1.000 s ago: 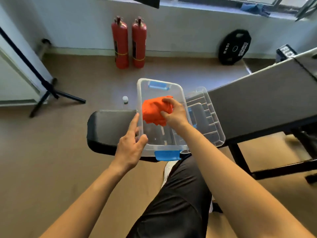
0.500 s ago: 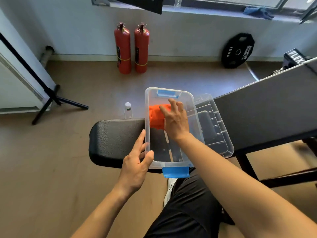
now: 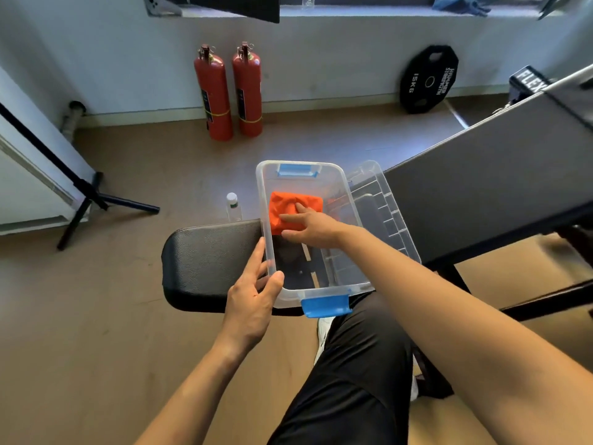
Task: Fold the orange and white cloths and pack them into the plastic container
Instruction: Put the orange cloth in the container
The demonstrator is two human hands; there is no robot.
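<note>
A clear plastic container (image 3: 348,200) with blue latches stands on the black bench seat (image 3: 208,261). The folded orange cloth (image 3: 288,203) lies flat on the container's floor, toward its far end. My right hand (image 3: 309,224) reaches inside, its straight fingers pressing on the cloth. My left hand (image 3: 253,300) holds the container's near left rim, thumb over the edge and fingers along the outer wall. No white cloth is in view.
The clear lid (image 3: 382,220) leans at the container's right side against the inclined black bench back (image 3: 487,187). A small bottle (image 3: 233,207) stands on the floor behind the seat. Two red fire extinguishers (image 3: 229,91), a weight plate (image 3: 428,80) and a tripod (image 3: 86,200) lie farther off.
My right hand lowered the orange cloth from above the rim to the container's floor and now presses it flat. My left hand stayed on the left rim.
</note>
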